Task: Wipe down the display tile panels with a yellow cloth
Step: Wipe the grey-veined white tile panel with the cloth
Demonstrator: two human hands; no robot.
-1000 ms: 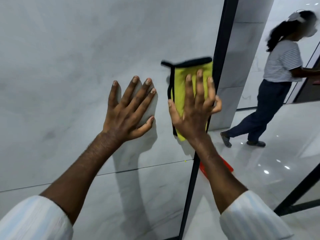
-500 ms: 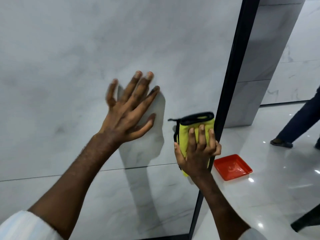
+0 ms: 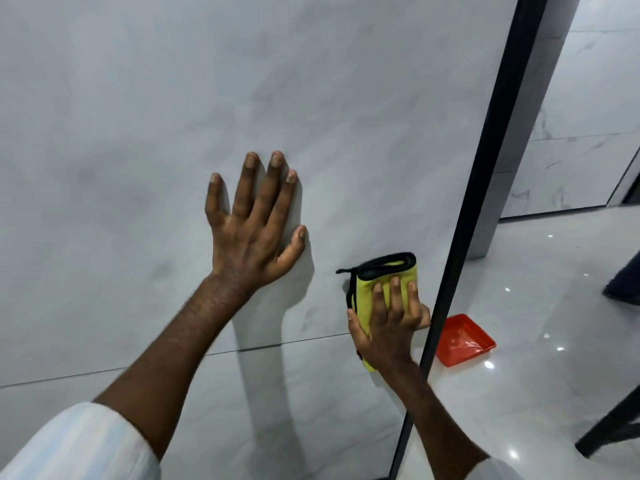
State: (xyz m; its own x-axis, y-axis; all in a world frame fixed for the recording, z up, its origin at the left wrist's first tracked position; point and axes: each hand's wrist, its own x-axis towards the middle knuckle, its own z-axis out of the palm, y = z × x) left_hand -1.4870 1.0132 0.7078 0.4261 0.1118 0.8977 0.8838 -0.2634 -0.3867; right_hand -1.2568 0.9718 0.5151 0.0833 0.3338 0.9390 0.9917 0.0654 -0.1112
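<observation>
A large grey marble-look tile panel [image 3: 145, 98] fills most of the view, with a thin horizontal joint low down. My left hand [image 3: 254, 230] lies flat on it, fingers spread and straight. My right hand [image 3: 389, 323] presses a folded yellow cloth [image 3: 367, 289] with black trim against the panel near its right edge, fingers laid straight over the cloth. The cloth sits just above the joint, close to the black frame strip [image 3: 485, 188].
A red square tray [image 3: 464, 341] lies on the glossy floor right of the frame. Someone's shoe and dark trouser leg [image 3: 623, 282] show at the right edge. A black bar [image 3: 609, 427] crosses the lower right corner. More tile panels [image 3: 571, 150] stand behind.
My right hand has slid the cloth down the panel from upper height to just above the joint. The view has shifted, and the person at the right has mostly left the frame.
</observation>
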